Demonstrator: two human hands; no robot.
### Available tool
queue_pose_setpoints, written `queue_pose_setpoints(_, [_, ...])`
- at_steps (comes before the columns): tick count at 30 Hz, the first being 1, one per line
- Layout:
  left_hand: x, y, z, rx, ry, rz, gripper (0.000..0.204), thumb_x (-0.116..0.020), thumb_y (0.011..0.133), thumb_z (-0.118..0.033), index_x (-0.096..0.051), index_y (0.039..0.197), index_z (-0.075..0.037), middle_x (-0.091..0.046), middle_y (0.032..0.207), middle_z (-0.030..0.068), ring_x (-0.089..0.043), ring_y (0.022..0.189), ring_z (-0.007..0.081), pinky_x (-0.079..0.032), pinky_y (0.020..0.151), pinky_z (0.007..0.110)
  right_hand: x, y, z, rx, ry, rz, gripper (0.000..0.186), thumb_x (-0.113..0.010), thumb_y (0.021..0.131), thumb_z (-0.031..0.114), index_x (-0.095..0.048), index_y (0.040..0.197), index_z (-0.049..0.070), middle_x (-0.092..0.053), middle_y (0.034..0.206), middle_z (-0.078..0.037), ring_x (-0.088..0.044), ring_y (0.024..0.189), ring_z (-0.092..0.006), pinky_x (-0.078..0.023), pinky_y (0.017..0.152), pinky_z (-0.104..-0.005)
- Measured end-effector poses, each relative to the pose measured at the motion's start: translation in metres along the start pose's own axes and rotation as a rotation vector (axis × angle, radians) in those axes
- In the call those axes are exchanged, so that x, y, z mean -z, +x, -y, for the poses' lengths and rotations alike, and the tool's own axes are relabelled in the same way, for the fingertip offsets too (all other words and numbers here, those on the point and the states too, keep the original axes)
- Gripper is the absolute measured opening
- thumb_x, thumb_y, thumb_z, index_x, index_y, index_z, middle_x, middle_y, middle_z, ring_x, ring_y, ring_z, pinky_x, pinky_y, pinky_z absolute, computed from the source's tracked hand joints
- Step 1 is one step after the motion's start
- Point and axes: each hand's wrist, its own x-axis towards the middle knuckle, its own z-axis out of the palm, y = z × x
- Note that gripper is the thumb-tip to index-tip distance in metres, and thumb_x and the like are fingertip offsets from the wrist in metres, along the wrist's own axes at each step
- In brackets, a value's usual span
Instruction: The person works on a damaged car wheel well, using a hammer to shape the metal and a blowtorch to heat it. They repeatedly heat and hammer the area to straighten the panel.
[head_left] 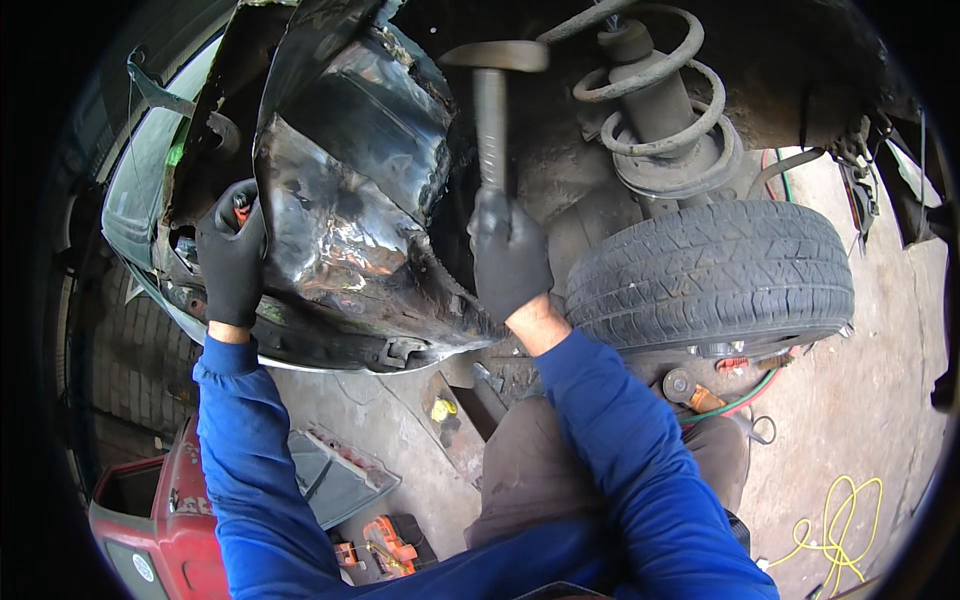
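Observation:
My right hand (508, 250), in a black glove, is wrapped around the shaft of a hammer (495, 58), its head raised beside the torn, crumpled metal body panel (355, 180). My left hand (228, 255), also gloved, is closed on a small red-handled tool (241, 208) at the panel's left edge; the rest of that tool is hidden. To the right of the hammer are a coil spring strut (645, 85) and, below it, a tyre (708, 280).
A red panel (180, 490) lies at the lower left, near a grey panel piece (340, 480) and orange tools (390, 545). An angle grinder (700, 395) and hoses (760, 390) lie below the tyre. A yellow cable (835, 530) is at the lower right.

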Motion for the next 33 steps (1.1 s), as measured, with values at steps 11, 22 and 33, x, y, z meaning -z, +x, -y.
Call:
queue_pose_setpoints(11, [-0.001,0.0,-0.001,-0.013,0.001,-0.016,0.028,-0.065,0.101,-0.01,-0.074,0.122,0.006,-0.074,0.101,0.0009,-0.061,0.09,0.0071,-0.051,0.083,0.025,-0.008,-0.015,-0.007,-0.158,0.288,-0.04,0.059,-0.051,0.116,0.056,-0.061,0.084,0.008,-0.052,0.065,0.004,-0.049,0.058,-0.0071,-0.041,0.055,-0.0295])
queue_pose_setpoints(22, [-0.002,0.0,0.004,-0.047,0.012,-0.027,0.028,-0.064,0.101,-0.01,-0.074,0.122,0.005,-0.073,0.1,0.0,-0.06,0.088,0.0059,-0.05,0.08,0.025,-0.006,-0.027,-0.02,-0.108,0.362,-0.035,0.051,-0.052,0.116,0.052,-0.058,0.086,0.012,-0.053,0.066,0.003,-0.049,0.053,-0.0069,-0.038,0.048,-0.0273])
queue_pose_setpoints(33, [-0.002,0.0,0.004,-0.039,0.024,-0.034,0.03,-0.062,0.1,-0.008,-0.074,0.124,0.005,-0.072,0.1,-0.0011,-0.059,0.086,0.0054,-0.048,0.078,0.024,-0.005,-0.022,-0.017,-0.217,0.421,0.026,0.055,-0.05,0.116,0.056,-0.06,0.087,0.01,-0.053,0.065,0.003,-0.048,0.05,-0.0082,-0.038,0.046,-0.0282])
